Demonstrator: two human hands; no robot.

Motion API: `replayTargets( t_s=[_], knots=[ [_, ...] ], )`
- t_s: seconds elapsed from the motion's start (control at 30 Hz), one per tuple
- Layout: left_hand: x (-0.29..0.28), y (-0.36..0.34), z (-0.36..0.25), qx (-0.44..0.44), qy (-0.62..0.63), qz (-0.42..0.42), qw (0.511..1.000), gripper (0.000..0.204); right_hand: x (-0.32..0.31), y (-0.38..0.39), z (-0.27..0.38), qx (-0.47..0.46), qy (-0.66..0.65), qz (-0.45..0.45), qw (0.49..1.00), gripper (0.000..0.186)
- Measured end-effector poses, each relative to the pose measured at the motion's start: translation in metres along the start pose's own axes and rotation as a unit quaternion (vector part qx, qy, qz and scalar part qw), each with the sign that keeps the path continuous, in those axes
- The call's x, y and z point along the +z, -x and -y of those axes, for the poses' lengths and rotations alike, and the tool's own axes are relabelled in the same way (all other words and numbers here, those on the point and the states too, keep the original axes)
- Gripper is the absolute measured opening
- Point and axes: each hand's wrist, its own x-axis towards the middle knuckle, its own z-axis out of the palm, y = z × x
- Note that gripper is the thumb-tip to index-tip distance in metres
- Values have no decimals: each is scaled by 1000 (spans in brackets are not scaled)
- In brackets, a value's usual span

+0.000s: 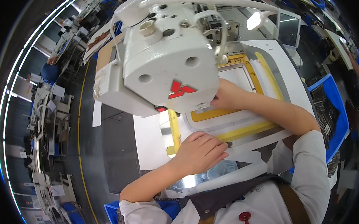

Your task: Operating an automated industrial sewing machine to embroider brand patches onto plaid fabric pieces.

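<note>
A large white sewing machine head [173,60] with a red emblem fills the upper middle. Beneath it lies a flat clamp plate with yellow tape strips [244,131] and a yellow-edged inner frame [211,115]. My left hand [201,153] is at the plate's near left edge, its fingers curled and held together; the thumb and whatever they may hold are hidden. My right hand [231,95] reaches across the plate to the machine head's right side. Its fingertips are hidden behind the head.
White sheets [148,137] lie on the dark table [118,142]. A rolled whitish strip [226,178] lies close to my body. To the right is a blue bin [337,105] with dark patterned cloth. A lit lamp [254,20] and a screen [289,29] stand behind.
</note>
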Motion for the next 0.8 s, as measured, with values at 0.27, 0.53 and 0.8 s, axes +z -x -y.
replayTargets(
  t_s=[0.27,0.53,0.8],
  knots=[
    [-167,180,31,-364,-270,-586,672,21,-36,81,34,-39,50,31,998,31],
    [59,546,74,-633,105,-614,460,29,-9,101,65,-131,-10,185,974,40],
    [195,473,26,-757,71,-440,478,32,-3,104,65,-111,10,163,980,32]
  ],
)
